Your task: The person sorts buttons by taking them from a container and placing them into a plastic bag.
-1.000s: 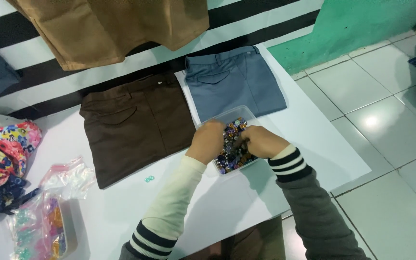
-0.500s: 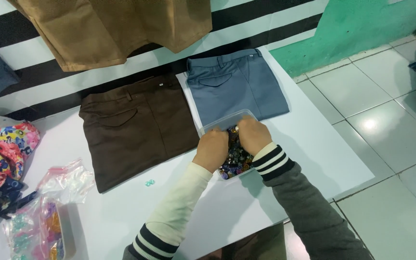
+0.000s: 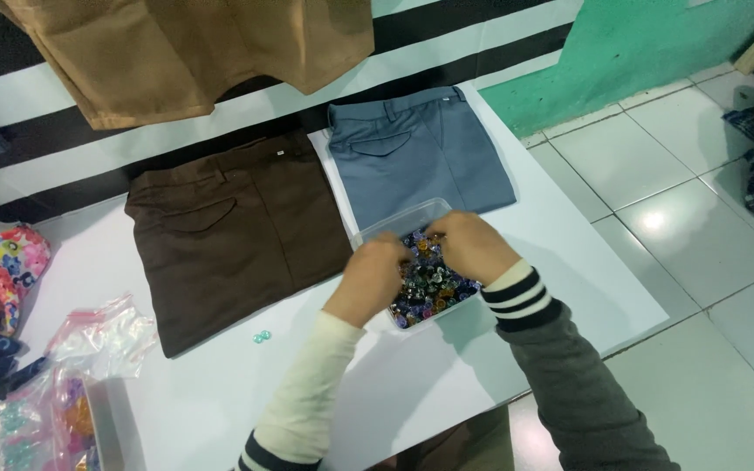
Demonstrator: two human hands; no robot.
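Both hands sunk in the clear box of coloured beads [image 3: 429, 283] at frame centre on the white table [image 3: 560, 235]: left hand [image 3: 375, 277] and right hand [image 3: 473, 244] equally near, fingers curled among beads, grip unclear.

Even, cool overhead lighting is seen throughout. A bright glare spot is reflected on the floor tiles [image 3: 654, 221]. Soft shadows are cast under the arms onto the table [image 3: 569, 262]. Slight motion blur is noted at both hands; edges appear mildly softened.
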